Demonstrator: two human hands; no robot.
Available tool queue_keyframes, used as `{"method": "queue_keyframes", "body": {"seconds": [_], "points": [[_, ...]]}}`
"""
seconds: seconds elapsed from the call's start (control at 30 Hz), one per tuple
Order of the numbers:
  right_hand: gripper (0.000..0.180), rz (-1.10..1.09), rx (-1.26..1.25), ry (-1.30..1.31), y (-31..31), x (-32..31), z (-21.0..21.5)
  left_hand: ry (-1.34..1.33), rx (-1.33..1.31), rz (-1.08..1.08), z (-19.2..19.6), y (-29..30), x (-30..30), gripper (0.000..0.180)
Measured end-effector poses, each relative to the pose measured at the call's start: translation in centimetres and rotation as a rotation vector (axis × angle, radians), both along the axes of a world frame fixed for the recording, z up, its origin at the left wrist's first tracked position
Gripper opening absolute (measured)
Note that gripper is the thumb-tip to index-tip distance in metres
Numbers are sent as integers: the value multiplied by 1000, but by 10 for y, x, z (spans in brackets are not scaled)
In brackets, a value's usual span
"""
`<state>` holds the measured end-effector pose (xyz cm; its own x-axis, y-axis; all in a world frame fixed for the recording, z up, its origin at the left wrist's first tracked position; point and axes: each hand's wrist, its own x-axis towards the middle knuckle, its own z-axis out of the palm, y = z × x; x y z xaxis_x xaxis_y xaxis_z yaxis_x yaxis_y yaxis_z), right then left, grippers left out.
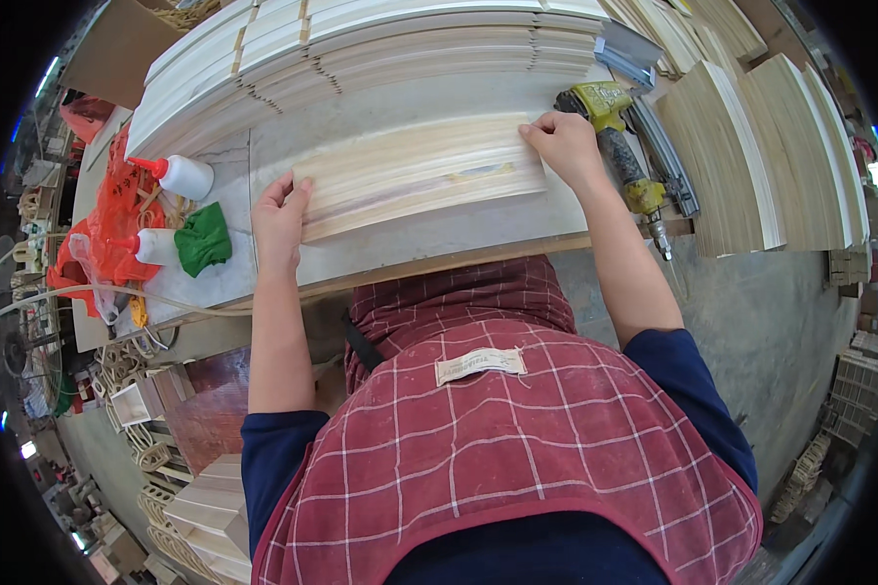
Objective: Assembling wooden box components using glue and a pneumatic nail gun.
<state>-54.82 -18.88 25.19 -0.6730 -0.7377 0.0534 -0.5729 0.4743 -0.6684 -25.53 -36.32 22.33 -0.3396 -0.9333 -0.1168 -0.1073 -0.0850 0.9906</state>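
A pale wooden board (415, 180) with a darker streak along its grain lies over the near part of the white worktable (234, 278). My left hand (281, 216) pinches its left end between thumb and fingers. At the board's upper right corner, my right hand (566, 146) grips the edge, fingers curled. Just right of that hand rests a yellow-green and black nail gun (619, 146) with a hose fitting at its near end. Left of my left hand are a green cloth (203, 240) and two white glue bottles with red tips, one upright-looking bottle (185, 176) farther back and another bottle (156, 247) nearer.
Long stacks of pale boards (380, 49) fill the table's far side. More board stacks (717, 166) stand at the right, beside grey metal staple strips (663, 146). An orange-red plastic bag (117, 229) and a pale hose (117, 290) lie at left. Wooden boxes (215, 512) sit below left.
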Motion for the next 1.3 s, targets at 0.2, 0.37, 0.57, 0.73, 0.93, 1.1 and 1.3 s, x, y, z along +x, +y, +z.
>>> {"method": "queue_keyframes", "body": {"seconds": [0.2,0.37,0.57,0.73,0.93,1.1,1.3], "points": [[26,-17,-3,-25,-2,-4,-3,18,-7,-1,-2,-1,2,39],[25,-1,23,-6,-9,-9,-2,35,5,14,-5,4,3,38],[24,36,-57,-171,-14,-21,-13,85,-9,41,-5,14,3,36],[23,-46,-258,-604,-16,-12,-25,51,-8,88,-3,13,6,34],[27,-91,-387,-351,-15,-11,-47,74,-45,44,-13,11,6,36],[25,-136,-442,-518,-17,-3,-44,21,-60,115,-4,17,3,39],[24,-147,-476,-542,-18,-3,-45,56,-16,83,-1,17,3,39]]}}
